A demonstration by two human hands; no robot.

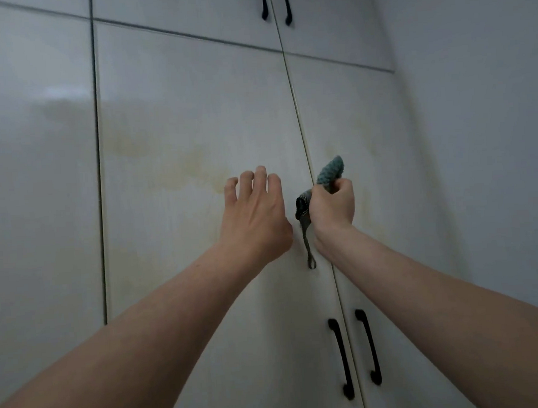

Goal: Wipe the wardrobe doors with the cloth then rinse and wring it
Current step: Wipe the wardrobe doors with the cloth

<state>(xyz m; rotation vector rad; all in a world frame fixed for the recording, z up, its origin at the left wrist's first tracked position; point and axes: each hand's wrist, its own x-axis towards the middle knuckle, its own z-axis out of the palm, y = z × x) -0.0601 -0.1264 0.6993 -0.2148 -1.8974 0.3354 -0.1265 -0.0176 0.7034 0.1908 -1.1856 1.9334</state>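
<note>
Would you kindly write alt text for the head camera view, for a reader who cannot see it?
The right hand clutches a bunched teal cloth at the seam between two pale wardrobe doors, while the open left hand reaches toward the left door. Black handles sit lower down.

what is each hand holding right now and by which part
The right hand is fisted around the middle of the bunched teal cloth, its hanging loop dangling below. The left hand holds nothing, fingers spread.

The right hand point(332, 205) is closed in a fist around a bunched teal knitted cloth point(330, 170), its grey loop hanging below, at the seam of two glossy white wardrobe doors point(194, 120). The left hand point(255, 210) spreads open-fingered against the left door, beside yellowish stains point(165, 159). Black curved handles point(341, 359) sit lower down.
</note>
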